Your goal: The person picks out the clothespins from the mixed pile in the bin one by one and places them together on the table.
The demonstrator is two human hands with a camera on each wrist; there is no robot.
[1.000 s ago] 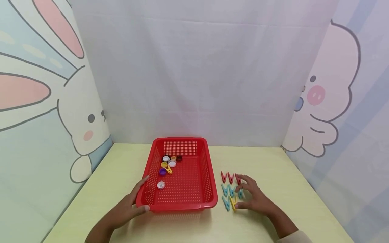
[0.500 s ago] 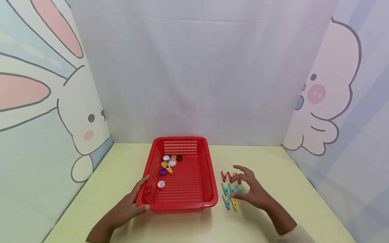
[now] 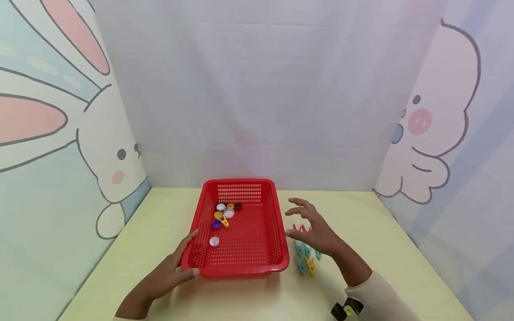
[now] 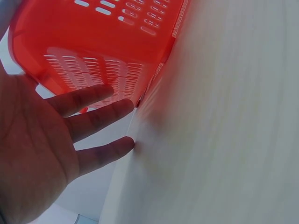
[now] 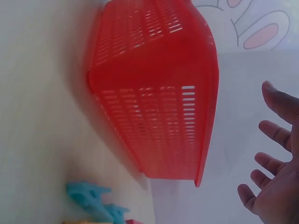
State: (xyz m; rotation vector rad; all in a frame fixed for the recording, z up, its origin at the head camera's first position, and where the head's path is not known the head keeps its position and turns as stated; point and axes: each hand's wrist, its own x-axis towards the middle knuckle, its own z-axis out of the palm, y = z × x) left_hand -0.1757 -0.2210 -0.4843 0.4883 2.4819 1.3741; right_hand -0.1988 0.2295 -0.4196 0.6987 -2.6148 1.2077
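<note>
A red plastic basket (image 3: 237, 270) stands on the table, holding several bottle caps, such as a purple cap (image 3: 217, 224) and a white cap (image 3: 214, 241), plus a yellow clothespin (image 3: 224, 221). At its near left corner is my left hand (image 3: 164, 277), thumb at the rim; in the left wrist view its fingers stretch straight beside the basket's outer wall. My right hand (image 3: 317, 229) is raised next to the right rim, fingers spread and holding nothing. Below it lie teal clothespins (image 3: 300, 266), another yellow clothespin (image 3: 309, 266) and red clothespins (image 3: 297, 228), some partly hidden by the hand.
The pale yellow table (image 3: 353, 209) meets a white cloth backdrop (image 3: 257, 111) behind the basket. Cartoon-printed panels flank both sides. A black wrist device (image 3: 347, 308) shows at the right sleeve.
My right hand has risen from the clothespins and moved left and away from me, toward the basket's right rim. My left hand stays at the basket.
</note>
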